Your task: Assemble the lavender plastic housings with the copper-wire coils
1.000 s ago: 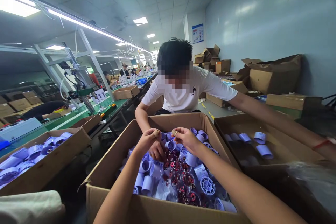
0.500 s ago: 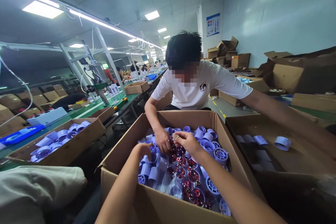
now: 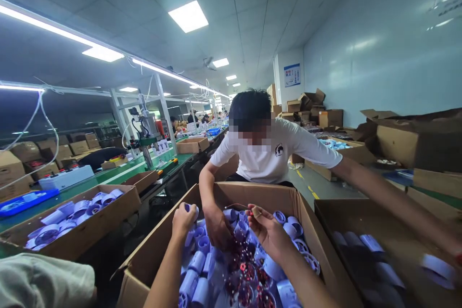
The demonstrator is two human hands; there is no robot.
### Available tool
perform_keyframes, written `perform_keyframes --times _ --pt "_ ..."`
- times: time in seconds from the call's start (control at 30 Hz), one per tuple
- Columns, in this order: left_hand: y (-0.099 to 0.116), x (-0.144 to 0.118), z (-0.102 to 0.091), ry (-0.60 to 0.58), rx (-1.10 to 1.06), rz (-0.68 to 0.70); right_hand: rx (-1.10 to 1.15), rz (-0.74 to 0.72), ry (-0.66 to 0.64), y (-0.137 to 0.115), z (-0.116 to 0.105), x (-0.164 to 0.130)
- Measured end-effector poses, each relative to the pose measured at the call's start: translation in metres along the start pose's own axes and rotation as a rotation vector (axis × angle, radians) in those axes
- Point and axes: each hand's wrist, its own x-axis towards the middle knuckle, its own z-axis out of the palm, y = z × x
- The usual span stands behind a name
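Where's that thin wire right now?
In the head view, the thin wire stretches leftward from the right hand, above the purple cups in the large cardboard box.

Left forearm [image 3: 166,269]: bare, slanting far and right from the near edge. Left hand [image 3: 183,222]: raised, fingers curled inward. Right forearm [image 3: 306,274]: bare, slanting far and left. Right hand [image 3: 271,233]: fingers bent, tips pinched. Hands: well apart.
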Motion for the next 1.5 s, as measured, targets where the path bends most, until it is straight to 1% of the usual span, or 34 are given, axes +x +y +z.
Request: perform_keyframes --times 0.07,0.1,0.17,0.27,0.3,0.37,0.43,0.53,0.6,0.7,0.77,0.83,0.9,0.97,1.0,1.13,1.2,1.3,1.4,1.5 --pt "0.008 0.004 -0.003 0.051 -0.053 0.033 0.094 0.024 -0.001 -0.003 -0.002 0.000" --pt "0.013 0.003 -0.001 0.051 -0.099 0.065 0.115 0.017 0.003 -0.005 -0.003 0.000" --pt "0.023 -0.004 0.012 -0.010 -0.207 0.170 0.134 -0.011 0.015 -0.010 -0.004 -0.002" --pt "0.037 -0.026 0.037 -0.210 -0.301 0.368 0.106 -0.041 0.013 -0.021 -0.003 -0.007" --pt "0.041 -0.035 0.045 -0.302 -0.300 0.404 0.082 -0.053 0.005 -0.025 -0.002 -0.009" --pt "0.047 -0.051 0.055 -0.446 -0.314 0.451 0.034 -0.076 -0.002 -0.029 0.000 -0.013" --pt "0.053 -0.063 0.060 -0.569 -0.372 0.499 0.008 -0.092 0.005 -0.030 0.001 -0.015" --pt "0.060 -0.075 0.062 -0.744 -0.516 0.553 0.016 -0.097 -0.001 -0.024 0.002 -0.015" --pt "0.064 -0.081 0.063 -0.805 -0.556 0.606 0.042 -0.097 -0.030 -0.019 0.002 -0.016" --pt "0.066 -0.087 0.069 -0.771 -0.442 0.716 0.022 -0.083 -0.128 -0.014 0.004 -0.021" --pt "0.063 -0.086 0.074 -0.700 -0.358 0.742 -0.049 -0.083 -0.191 -0.015 0.003 -0.025" --pt "0.058 -0.080 0.077 -0.613 -0.362 0.725 -0.134 -0.134 -0.200 -0.021 0.002 -0.031" --pt "0.052 -0.069 0.073 -0.576 -0.442 0.693 -0.225 -0.240 -0.164 -0.030 0.002 -0.038" --pt "0.048 -0.059 0.064 -0.609 -0.520 0.660 -0.338 -0.342 -0.133 -0.039 0.002 -0.044" --pt "0.047 -0.055 0.058 -0.622 -0.538 0.650 -0.404 -0.369 -0.121 -0.041 0.003 -0.047" --pt "0.049 -0.049 0.040 -0.583 -0.506 0.661 -0.634 -0.324 -0.109 -0.038 0.007 -0.052" --pt "0.050 -0.050 0.038 -0.588 -0.508 0.685 -0.702 -0.321 -0.123 -0.032 0.007 -0.050" --pt "0.051 -0.053 0.039 -0.607 -0.543 0.708 -0.817 -0.378 -0.129 -0.024 0.003 -0.044" --pt "0.051 -0.056 0.040 -0.624 -0.551 0.715 -0.910 -0.439 -0.137 -0.021 -0.003 -0.038" --pt "0.052 -0.057 0.040 -0.643 -0.543 0.712 -0.958 -0.455 -0.167 -0.020 -0.007 -0.035"
